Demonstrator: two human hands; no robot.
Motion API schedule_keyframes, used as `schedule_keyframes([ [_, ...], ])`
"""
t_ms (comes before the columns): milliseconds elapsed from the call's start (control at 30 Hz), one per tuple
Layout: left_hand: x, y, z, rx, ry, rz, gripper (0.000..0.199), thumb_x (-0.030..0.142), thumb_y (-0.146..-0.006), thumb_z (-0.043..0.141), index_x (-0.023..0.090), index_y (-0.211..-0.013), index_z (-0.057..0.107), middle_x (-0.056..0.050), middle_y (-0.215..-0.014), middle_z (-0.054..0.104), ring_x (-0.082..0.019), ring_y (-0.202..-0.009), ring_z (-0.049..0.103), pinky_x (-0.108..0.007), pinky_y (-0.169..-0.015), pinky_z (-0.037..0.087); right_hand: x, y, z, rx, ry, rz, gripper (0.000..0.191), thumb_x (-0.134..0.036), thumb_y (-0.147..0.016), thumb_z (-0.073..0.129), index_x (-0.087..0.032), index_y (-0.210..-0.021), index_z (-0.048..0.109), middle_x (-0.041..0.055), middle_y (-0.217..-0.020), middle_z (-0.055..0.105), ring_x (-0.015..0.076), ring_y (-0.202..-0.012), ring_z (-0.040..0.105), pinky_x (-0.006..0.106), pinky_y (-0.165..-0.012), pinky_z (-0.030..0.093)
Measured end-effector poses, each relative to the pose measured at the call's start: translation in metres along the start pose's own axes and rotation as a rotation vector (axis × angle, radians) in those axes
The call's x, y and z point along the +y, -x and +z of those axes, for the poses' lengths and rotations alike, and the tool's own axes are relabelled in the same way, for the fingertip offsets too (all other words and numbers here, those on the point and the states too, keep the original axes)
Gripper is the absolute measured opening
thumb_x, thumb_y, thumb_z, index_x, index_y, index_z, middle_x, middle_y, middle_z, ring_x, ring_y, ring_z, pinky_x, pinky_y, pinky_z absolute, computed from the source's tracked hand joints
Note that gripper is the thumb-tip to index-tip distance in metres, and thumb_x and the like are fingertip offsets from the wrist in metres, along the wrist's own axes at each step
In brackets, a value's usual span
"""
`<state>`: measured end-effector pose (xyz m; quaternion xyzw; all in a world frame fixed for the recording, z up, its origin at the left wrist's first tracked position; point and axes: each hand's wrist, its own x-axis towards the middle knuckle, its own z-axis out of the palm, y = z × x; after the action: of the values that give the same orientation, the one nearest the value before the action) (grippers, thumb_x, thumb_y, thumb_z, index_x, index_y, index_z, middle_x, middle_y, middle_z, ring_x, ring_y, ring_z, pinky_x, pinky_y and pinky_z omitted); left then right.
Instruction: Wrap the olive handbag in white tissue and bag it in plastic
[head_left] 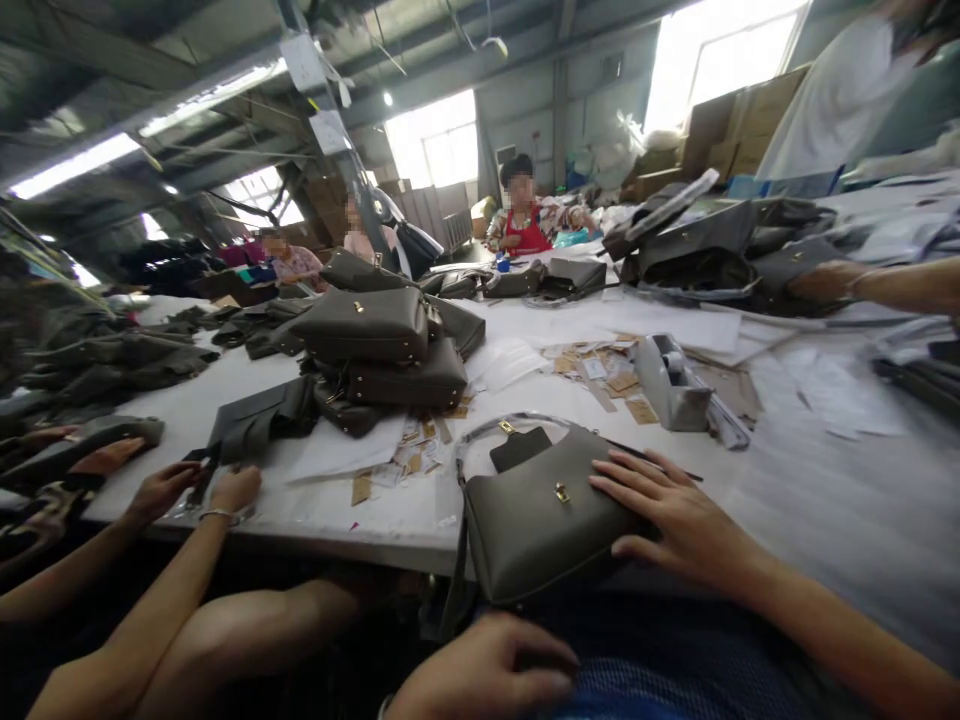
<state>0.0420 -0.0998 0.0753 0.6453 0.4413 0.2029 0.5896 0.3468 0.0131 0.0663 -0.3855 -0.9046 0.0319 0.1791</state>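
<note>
A dark olive-grey handbag (551, 510) lies at the front edge of the table, its gold turn-lock facing up. Its handle, partly wrapped in clear film, arches behind it, and a small flap with a gold plate (517, 447) sticks out there. My right hand (671, 510) rests flat on the bag's right side, fingers spread. Below the bag, near my lap, is my left hand (480, 675), loosely curled with thumb and forefinger apart; nothing shows between them. A dark strap (456, 590) hangs down from the bag's left side.
Finished-looking handbags (367, 325) are stacked at centre left. A grey divided box (671, 385) stands among paper tags (592, 365). At left, a co-worker's hands (236, 490) handle a dark leather piece (262, 415). Another person's hand (825, 285) touches bags at far right.
</note>
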Motion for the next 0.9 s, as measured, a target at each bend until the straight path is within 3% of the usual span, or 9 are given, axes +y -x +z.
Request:
schedule_keyframes([
  [67,0.005,0.002,-0.006,0.150,-0.079,0.031,0.028,0.044,-0.088,0.066,0.031,-0.111,0.075,0.000,-0.110,0.076,-0.023,-0.106,0.070,-0.035,-0.099,0.052,-0.001,0.002,0.001,0.079,0.048,0.061,0.068,-0.058,-0.090,0.062,-0.026,-0.148,0.047,0.0090,-0.152,0.047,0.0354,-0.142,0.039,0.061,-0.115,0.033],
  [167,0.000,-0.016,-0.008,0.445,-0.181,0.102,0.044,0.042,-0.083,0.073,0.028,-0.124,0.068,-0.003,-0.119,0.074,-0.024,-0.111,0.068,-0.036,-0.100,0.052,-0.003,-0.003,0.000,0.163,0.104,0.177,0.068,-0.059,-0.090,0.060,-0.019,-0.145,0.051,0.0126,-0.150,0.049,0.0358,-0.138,0.043,0.055,-0.112,0.040],
  [267,-0.009,-0.039,-0.012,0.577,-0.287,0.153,0.036,0.038,-0.086,0.072,0.024,-0.119,0.070,-0.006,-0.115,0.075,-0.025,-0.106,0.069,-0.038,-0.096,0.055,-0.007,-0.003,0.004,0.187,0.170,0.233,0.065,-0.058,-0.092,0.058,-0.017,-0.141,0.055,0.0148,-0.147,0.053,0.0381,-0.133,0.046,0.056,-0.109,0.042],
  [333,-0.009,-0.049,-0.018,0.578,-0.334,0.165,0.023,0.039,-0.090,0.067,0.023,-0.105,0.074,-0.005,-0.104,0.077,-0.024,-0.097,0.071,-0.037,-0.087,0.057,-0.011,-0.002,0.004,0.183,0.212,0.241,0.064,-0.056,-0.092,0.057,-0.014,-0.141,0.055,0.0170,-0.145,0.053,0.0406,-0.130,0.048,0.057,-0.104,0.045],
  [433,0.003,-0.055,-0.033,0.589,-0.478,0.287,0.022,0.042,-0.094,0.060,0.025,-0.096,0.074,-0.003,-0.096,0.076,-0.021,-0.091,0.071,-0.034,-0.082,0.058,-0.014,-0.007,-0.006,0.179,0.223,0.210,0.057,-0.054,-0.094,0.055,-0.015,-0.135,0.060,0.0177,-0.138,0.059,0.0402,-0.123,0.054,0.059,-0.101,0.045],
  [567,0.019,-0.075,-0.059,0.622,-0.905,0.529,0.040,0.043,-0.092,0.062,0.025,-0.128,0.063,-0.008,-0.134,0.065,-0.025,-0.128,0.057,-0.045,-0.109,0.046,-0.008,-0.044,-0.024,0.194,0.099,0.109,0.034,-0.041,-0.099,0.050,-0.020,-0.121,0.067,0.0115,-0.119,0.070,0.0304,-0.113,0.062,0.050,-0.103,0.045],
  [633,0.021,-0.089,-0.069,0.541,-1.069,0.514,0.059,0.048,-0.087,0.068,0.026,-0.139,0.053,-0.010,-0.147,0.054,-0.029,-0.140,0.045,-0.054,-0.116,0.037,-0.003,-0.070,-0.026,0.157,0.066,0.104,0.028,-0.036,-0.101,0.048,-0.020,-0.112,0.069,0.0103,-0.110,0.071,0.0274,-0.105,0.064,0.042,-0.092,0.051],
  [733,0.015,-0.105,-0.076,0.498,-1.132,0.420,0.079,0.058,-0.079,0.073,0.026,-0.146,0.045,-0.012,-0.152,0.048,-0.033,-0.141,0.042,-0.058,-0.114,0.039,0.000,-0.103,-0.023,0.036,0.122,0.108,0.025,-0.037,-0.100,0.052,-0.019,-0.096,0.069,0.0089,-0.097,0.070,0.0263,-0.094,0.065,0.036,-0.079,0.051],
  [900,0.005,-0.103,-0.068,0.535,-1.097,0.376,0.079,0.064,-0.075,0.073,0.027,-0.141,0.051,-0.011,-0.149,0.052,-0.034,-0.137,0.048,-0.057,-0.111,0.042,-0.002,-0.121,-0.017,-0.136,0.151,-0.025,0.028,-0.034,-0.099,0.052,-0.019,-0.083,0.069,0.0070,-0.085,0.070,0.0222,-0.083,0.066,0.030,-0.068,0.044],
])
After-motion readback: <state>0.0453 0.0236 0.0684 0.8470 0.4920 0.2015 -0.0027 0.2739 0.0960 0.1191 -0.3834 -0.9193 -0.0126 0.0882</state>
